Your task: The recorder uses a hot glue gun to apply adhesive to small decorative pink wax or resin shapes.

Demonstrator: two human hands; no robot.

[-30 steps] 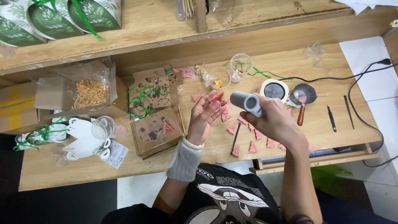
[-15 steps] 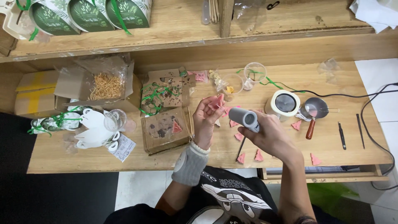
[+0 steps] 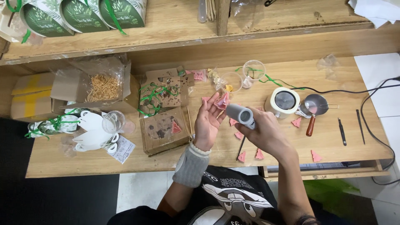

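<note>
My left hand [image 3: 207,123] is raised palm-up over the wooden table [image 3: 208,160], pinching a small pink triangular piece [image 3: 222,101] at its fingertips. My right hand [image 3: 266,134] grips a grey cylindrical hand tool [image 3: 240,115] whose tip points at that pink piece. Several more pink triangular pieces [image 3: 259,155] lie scattered on the table under and beside my hands. A brown cardboard box [image 3: 163,130] with one pink piece on it sits just left of my left hand.
A white round pot [image 3: 284,101] and a small ladle with a wooden handle [image 3: 313,111] stand to the right, with dark thin tools [image 3: 341,131] and a black cable [image 3: 375,89]. Clear plastic cups [image 3: 253,69], green ribbon, a box of straw filler [image 3: 102,86] and white paper tags [image 3: 91,133] lie left.
The view has drifted; both hands have lifted slightly and come closer together, the grey tool's tip now right at the pink piece held in the left fingers.
</note>
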